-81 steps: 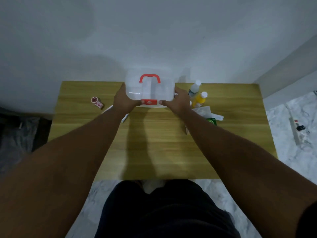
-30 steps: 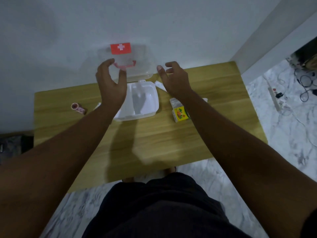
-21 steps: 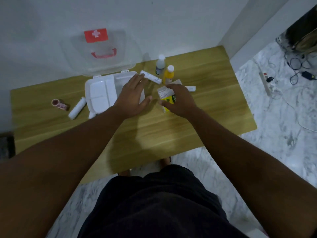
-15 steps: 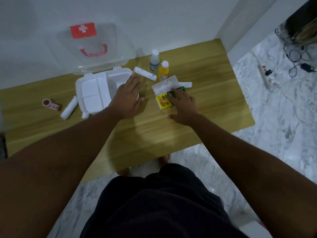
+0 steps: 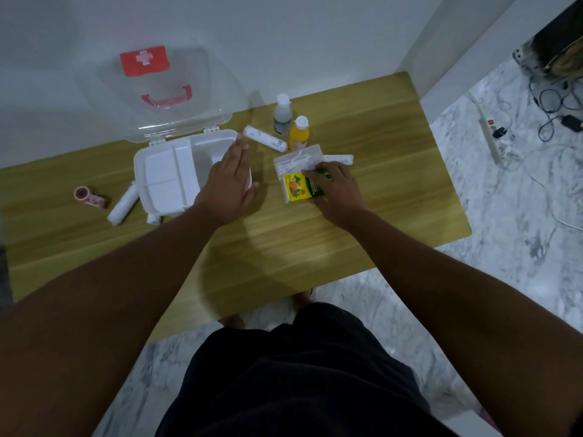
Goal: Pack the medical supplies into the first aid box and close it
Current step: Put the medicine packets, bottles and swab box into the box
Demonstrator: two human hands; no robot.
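The first aid box [image 5: 167, 178] stands open and holds nothing visible; every supply lies around it. Left hand [image 5: 227, 184] flat, released, over its right part; right hand [image 5: 334, 190] grasping the small yellow carton [image 5: 296, 188].

Setting: a room in a home, dimly lit. Evidence: marbled white floor tiles [image 5: 520, 216]; plain white painted wall [image 5: 284, 33] on the far side, with a jutting corner at far right; a small wood-grain table [image 5: 315, 247] pushed against that wall. On the floor at right, a white power strip [image 5: 490, 134] with plugs in it, and a tangle of black cables [image 5: 558, 102] beside a dark object, too cropped to tell what. The person stands barefoot on the tiles.
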